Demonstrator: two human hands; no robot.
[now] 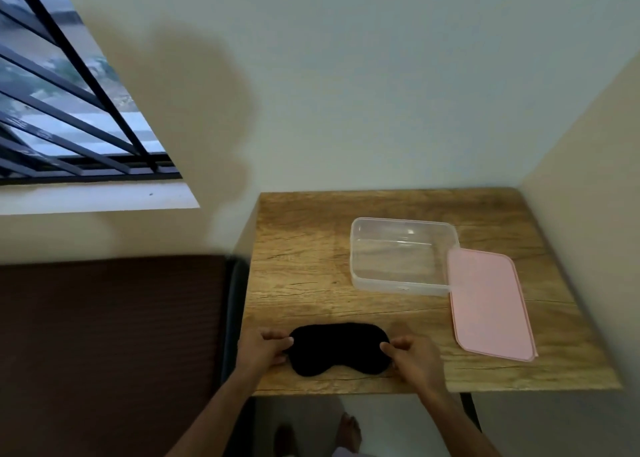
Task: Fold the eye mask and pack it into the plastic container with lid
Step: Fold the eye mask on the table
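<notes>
Black fabric marks the eye mask (338,348), which lies flat and unfolded near the front edge of the wooden worktop (304,249). The left hand (264,347) pinches the mask's left end, fingers curled over its edge; the right hand (414,354) pinches the right end in the same way, so each grip is closed on the mask. Whether the strap is tucked beneath is hard to tell from this angle. Further back and to the right stands the clear plastic container (401,255), open. The pink lid (488,302) lies flat just beside it on the right, its near-left corner touching or slightly overlapping the container's rim.
</notes>
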